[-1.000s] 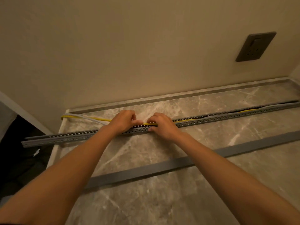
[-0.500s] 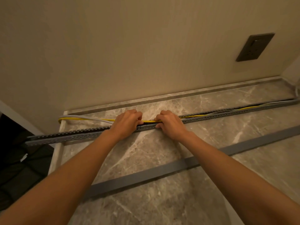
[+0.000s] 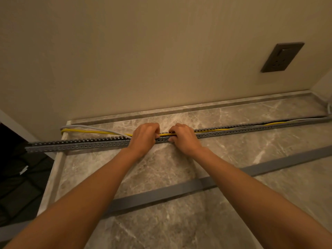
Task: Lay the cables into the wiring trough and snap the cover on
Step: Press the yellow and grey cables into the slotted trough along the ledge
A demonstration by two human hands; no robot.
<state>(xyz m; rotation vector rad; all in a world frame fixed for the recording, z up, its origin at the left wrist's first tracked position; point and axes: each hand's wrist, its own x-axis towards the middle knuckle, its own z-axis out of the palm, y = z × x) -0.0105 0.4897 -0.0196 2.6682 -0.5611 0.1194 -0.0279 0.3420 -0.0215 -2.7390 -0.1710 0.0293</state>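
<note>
A long grey slotted wiring trough (image 3: 80,143) runs across the marble counter, its left end overhanging the edge. A yellow cable (image 3: 93,131) and a grey cable (image 3: 86,126) loop outside it at the left and lie inside it to the right. My left hand (image 3: 144,136) and my right hand (image 3: 183,136) sit side by side on the trough's middle, fingers curled over the cables and the trough's top, with a short gap between them. The flat grey cover strip (image 3: 179,190) lies loose on the counter, nearer to me, under my forearms.
The marble counter (image 3: 233,151) ends in a drop at the left, with a dark floor (image 3: 21,177) below. A beige wall rises behind, with a dark socket plate (image 3: 282,57) at the upper right. A side wall closes the right end.
Both hands have stayed on the trough's middle and drawn slightly closer together. The camera view has shifted a little, showing more of the right corner.
</note>
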